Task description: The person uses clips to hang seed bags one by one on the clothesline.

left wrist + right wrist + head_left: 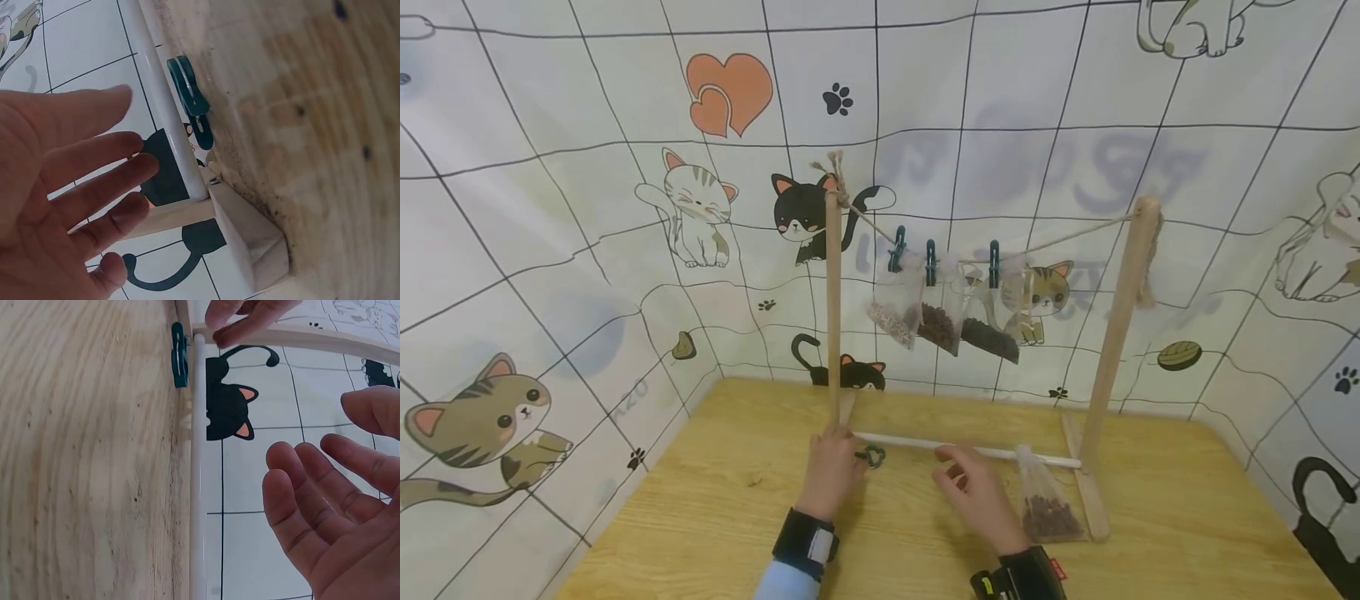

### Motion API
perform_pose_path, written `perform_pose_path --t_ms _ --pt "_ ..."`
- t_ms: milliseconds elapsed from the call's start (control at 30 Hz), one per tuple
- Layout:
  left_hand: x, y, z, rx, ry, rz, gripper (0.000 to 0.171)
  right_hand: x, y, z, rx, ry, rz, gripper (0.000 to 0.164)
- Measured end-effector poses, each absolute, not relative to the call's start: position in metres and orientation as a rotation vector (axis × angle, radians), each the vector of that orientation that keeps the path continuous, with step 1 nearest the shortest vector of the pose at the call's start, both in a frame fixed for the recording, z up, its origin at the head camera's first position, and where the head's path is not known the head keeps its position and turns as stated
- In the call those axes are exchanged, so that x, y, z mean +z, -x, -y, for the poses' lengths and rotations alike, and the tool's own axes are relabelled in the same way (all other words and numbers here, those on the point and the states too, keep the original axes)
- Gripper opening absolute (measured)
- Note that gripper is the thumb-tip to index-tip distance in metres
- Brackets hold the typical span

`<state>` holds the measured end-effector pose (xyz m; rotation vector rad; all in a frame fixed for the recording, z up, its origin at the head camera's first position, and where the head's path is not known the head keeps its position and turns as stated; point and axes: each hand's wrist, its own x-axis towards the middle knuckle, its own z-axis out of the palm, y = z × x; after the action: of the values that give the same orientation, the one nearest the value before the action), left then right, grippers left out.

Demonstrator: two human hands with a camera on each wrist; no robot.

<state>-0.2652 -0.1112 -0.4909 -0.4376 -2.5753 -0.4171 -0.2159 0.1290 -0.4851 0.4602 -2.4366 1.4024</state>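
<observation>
My left hand (832, 473) hovers at the foot of the left wooden post (833, 317). In the left wrist view its fingers are relaxed and apart, with nothing between them. Close to its fingers, a dark green clothespin (189, 94) lies on the table beside the white rod (164, 94). My right hand (973, 492) hangs near the middle of the rod, fingers loosely bent around nothing, as the right wrist view shows. To its right, a small clear bag of brown pieces (1051, 517) stands on the table against the rod.
Three bags of dry goods (936, 325) hang from a sagging twine (1078, 236), held by green clothespins (931, 262). The right wooden post (1120, 333) rises from a flat foot on the wooden table (715, 500). A cat-print cloth (925, 100) surrounds the table.
</observation>
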Motion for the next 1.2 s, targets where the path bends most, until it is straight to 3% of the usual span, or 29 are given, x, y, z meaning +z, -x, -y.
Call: perform_pose_path --t_ms 200,633,967,1200 --pt "-0.498 0.267 0.112 -0.283 0.417 2.659 0.029 -0.485 0.214 -0.118 1.393 -0.519 2.502 0.027" --pt "-0.501 0.259 0.103 -0.173 0.401 2.661 0.011 -0.483 0.212 -0.117 1.416 -0.511 2.567 0.027" --pt "-0.503 0.259 0.101 -0.257 0.451 2.664 0.023 -0.481 0.211 -0.121 1.427 -0.476 2.579 0.028" --pt "-0.494 0.258 0.104 -0.648 0.462 2.715 0.032 -0.481 0.213 -0.128 1.462 -0.496 2.584 0.030"
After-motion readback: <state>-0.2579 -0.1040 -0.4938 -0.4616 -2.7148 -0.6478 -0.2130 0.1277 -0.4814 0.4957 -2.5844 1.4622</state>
